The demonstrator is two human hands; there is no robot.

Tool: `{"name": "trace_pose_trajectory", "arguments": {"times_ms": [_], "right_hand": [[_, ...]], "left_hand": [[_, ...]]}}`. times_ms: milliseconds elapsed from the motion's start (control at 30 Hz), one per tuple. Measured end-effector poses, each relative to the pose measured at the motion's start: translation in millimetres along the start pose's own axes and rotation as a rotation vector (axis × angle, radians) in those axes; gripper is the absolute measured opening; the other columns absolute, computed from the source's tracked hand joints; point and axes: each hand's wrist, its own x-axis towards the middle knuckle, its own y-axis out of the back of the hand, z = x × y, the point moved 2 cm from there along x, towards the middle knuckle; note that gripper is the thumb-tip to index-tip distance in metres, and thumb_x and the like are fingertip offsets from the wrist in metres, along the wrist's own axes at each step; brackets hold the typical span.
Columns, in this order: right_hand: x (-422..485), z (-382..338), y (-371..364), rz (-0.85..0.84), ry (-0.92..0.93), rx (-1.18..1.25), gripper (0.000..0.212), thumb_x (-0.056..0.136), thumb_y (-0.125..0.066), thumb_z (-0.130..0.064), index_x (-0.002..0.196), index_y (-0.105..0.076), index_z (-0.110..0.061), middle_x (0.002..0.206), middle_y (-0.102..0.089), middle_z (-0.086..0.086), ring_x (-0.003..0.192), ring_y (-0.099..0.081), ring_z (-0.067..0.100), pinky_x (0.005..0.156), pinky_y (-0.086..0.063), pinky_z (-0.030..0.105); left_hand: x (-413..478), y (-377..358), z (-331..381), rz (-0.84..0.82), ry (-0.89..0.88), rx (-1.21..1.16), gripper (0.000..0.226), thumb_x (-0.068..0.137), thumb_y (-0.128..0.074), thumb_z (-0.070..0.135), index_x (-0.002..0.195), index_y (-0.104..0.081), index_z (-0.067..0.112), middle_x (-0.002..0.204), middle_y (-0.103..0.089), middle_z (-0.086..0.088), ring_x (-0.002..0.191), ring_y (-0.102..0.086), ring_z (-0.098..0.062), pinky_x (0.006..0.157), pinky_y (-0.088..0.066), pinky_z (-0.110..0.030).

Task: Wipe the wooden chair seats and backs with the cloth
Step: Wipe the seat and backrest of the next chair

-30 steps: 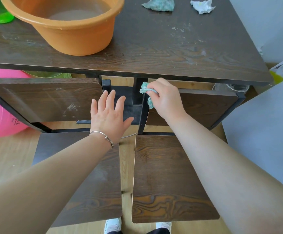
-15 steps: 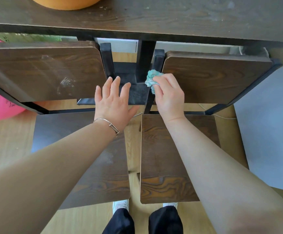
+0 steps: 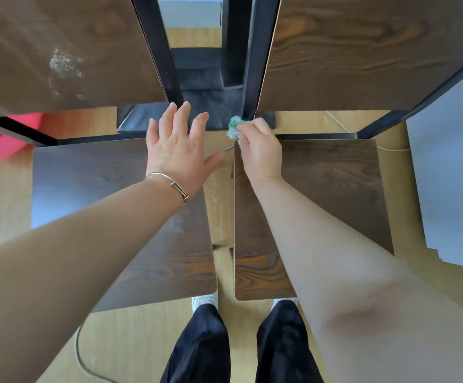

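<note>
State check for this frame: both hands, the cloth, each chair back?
left hand: open, fingers spread, holding nothing.
right hand: grips the cloth.
cloth: bunched up in the fingers.
left chair back: whitish smudges visible.
right chair back: no smudges visible.

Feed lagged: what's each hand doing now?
Left hand: open, holding nothing.
Right hand: closed on the cloth.

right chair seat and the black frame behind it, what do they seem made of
Right chair seat: probably veneered board or wood-look laminate, smooth and slightly glossy; it shows bold grain and a thin pale edge. Black frame: likely painted metal, going by its straight square-section bars with a dull sheen.
</note>
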Motion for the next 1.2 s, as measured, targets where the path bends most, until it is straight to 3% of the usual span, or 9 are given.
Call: {"name": "trace_pose_trajectory", "arguments": {"times_ms": [200, 333, 533, 667, 733, 867, 1033, 1200], "right_hand": [[-4, 23, -3, -0.18, -0.063, -0.031, 0.015, 0.093, -0.061, -0.008, 0.104, -0.072, -0.007, 0.1, -0.062, 0.006, 0.086, -0.061, 0.024, 0.073, -0.054, 0.031], [-13, 46, 43, -0.142, -0.143, 0.063, 0.015, 0.092, -0.065, -0.013, 0.104, -0.072, -0.008, 0.102, -0.064, 0.005, 0.088, -0.062, 0.02, 0.076, -0.054, 0.034], [-15, 118, 122, -0.139, -0.376, -0.14, 0.026, 0.096, -0.062, -0.024, 0.12, -0.065, -0.015, 0.116, -0.063, 0.003, 0.102, -0.063, 0.015, 0.083, -0.055, 0.022], [-22, 151, 127, -0.36, -0.47, -0.207, 0.025, 0.094, -0.064, -0.017, 0.118, -0.068, -0.019, 0.117, -0.064, 0.002, 0.1, -0.062, 0.02, 0.084, -0.058, 0.033], [-23, 159, 126, -0.446, -0.491, -0.16, 0.026, 0.093, -0.066, -0.017, 0.118, -0.069, -0.02, 0.118, -0.065, 0.0, 0.1, -0.06, 0.017, 0.085, -0.057, 0.033], [-6, 175, 136, -0.43, -0.526, -0.034, 0.026, 0.093, -0.066, -0.023, 0.119, -0.069, -0.023, 0.116, -0.066, -0.005, 0.098, -0.062, 0.009, 0.072, -0.053, 0.018], [12, 197, 141, -0.439, -0.619, 0.16, 0.027, 0.092, -0.067, -0.018, 0.119, -0.068, -0.022, 0.112, -0.068, -0.002, 0.076, -0.071, 0.006, 0.069, -0.062, 0.027], [26, 211, 143, -0.438, -0.636, 0.219, 0.025, 0.092, -0.067, -0.016, 0.116, -0.069, -0.021, 0.107, -0.069, -0.001, 0.07, -0.072, 0.007, 0.068, -0.062, 0.031]], "left_hand": [[-11, -23, 15, -0.041, 0.006, -0.022, 0.073, 0.09, -0.046, 0.062, 0.147, -0.025, 0.022, 0.158, -0.018, -0.011, 0.147, -0.008, -0.032, 0.117, -0.014, -0.055], [-19, -26, 35, -0.07, -0.017, -0.014, 0.071, 0.091, -0.038, 0.063, 0.147, -0.024, 0.023, 0.158, -0.016, -0.01, 0.147, -0.006, -0.031, 0.117, -0.012, -0.055], [-22, -33, 77, -0.115, -0.04, -0.02, 0.072, 0.091, -0.035, 0.065, 0.149, -0.021, 0.023, 0.159, -0.014, -0.01, 0.147, -0.003, -0.03, 0.118, -0.01, -0.054], [-17, -43, 104, -0.126, -0.038, -0.051, 0.073, 0.091, -0.037, 0.064, 0.149, -0.021, 0.024, 0.158, -0.014, -0.009, 0.147, -0.003, -0.029, 0.117, -0.011, -0.054], [-14, -48, 114, -0.141, -0.034, -0.062, 0.073, 0.091, -0.037, 0.064, 0.149, -0.02, 0.024, 0.158, -0.014, -0.009, 0.147, -0.002, -0.029, 0.118, -0.011, -0.054], [-9, -58, 127, -0.144, -0.028, -0.055, 0.073, 0.091, -0.036, 0.065, 0.149, -0.02, 0.024, 0.158, -0.013, -0.008, 0.148, -0.002, -0.028, 0.118, -0.011, -0.054], [0, -68, 144, -0.15, -0.027, -0.065, 0.073, 0.09, -0.037, 0.065, 0.149, -0.022, 0.024, 0.158, -0.014, -0.009, 0.147, -0.003, -0.029, 0.118, -0.012, -0.053], [19, -76, 163, -0.162, -0.009, -0.055, 0.073, 0.091, -0.035, 0.066, 0.15, -0.018, 0.026, 0.159, -0.012, -0.007, 0.147, -0.002, -0.028, 0.118, -0.011, -0.051]]}}
